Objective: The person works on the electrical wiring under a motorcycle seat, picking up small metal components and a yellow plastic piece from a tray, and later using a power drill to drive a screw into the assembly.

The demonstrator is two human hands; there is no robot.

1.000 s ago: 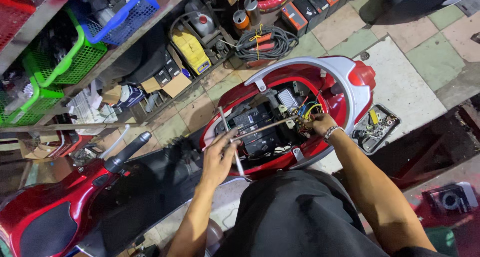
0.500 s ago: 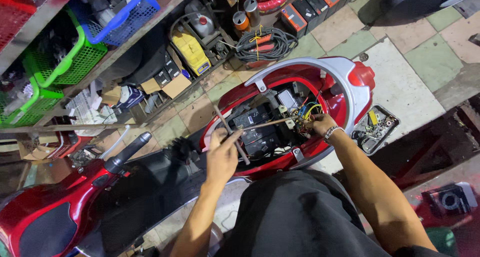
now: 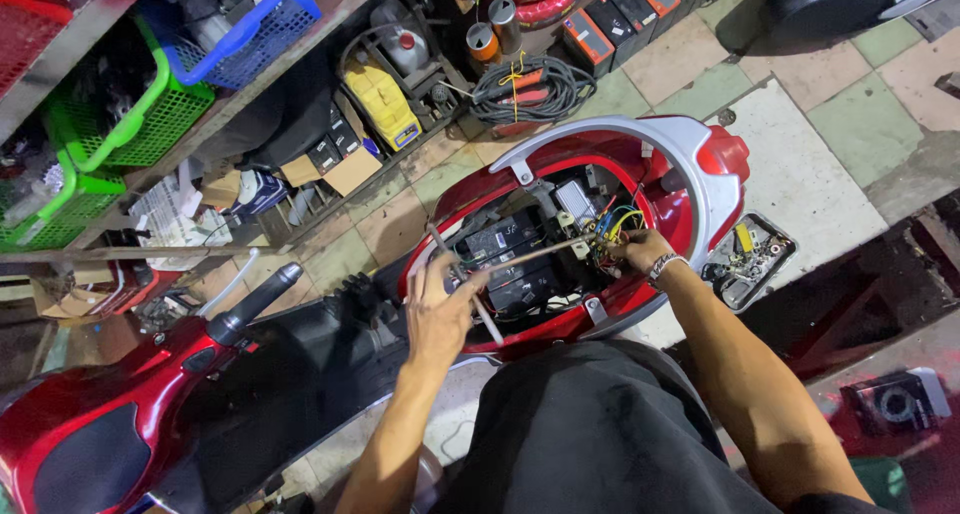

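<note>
I look down on a red electric scooter [image 3: 690, 164] with its seat off and the battery bay [image 3: 520, 254] exposed. My left hand [image 3: 440, 309] is closed on a pair of thin metal rods [image 3: 530, 257]; one slants down over the bay's near edge, the other reaches right across the black batteries. My right hand [image 3: 640, 249] pinches a bundle of coloured wires [image 3: 610, 224] at the bay's right end, where the long rod's tip meets it. A bracelet sits on that wrist.
A tray of small parts [image 3: 748, 259] lies on the tiled floor right of the scooter. Shelves at left carry green [image 3: 130, 114] and blue baskets [image 3: 250, 29]. A yellow can [image 3: 385, 104], coiled cable [image 3: 530, 84] and spare batteries [image 3: 620, 9] stand behind.
My left hand has lifted slightly and shifted the rods over the battery bay. The right hand stays at the wires.
</note>
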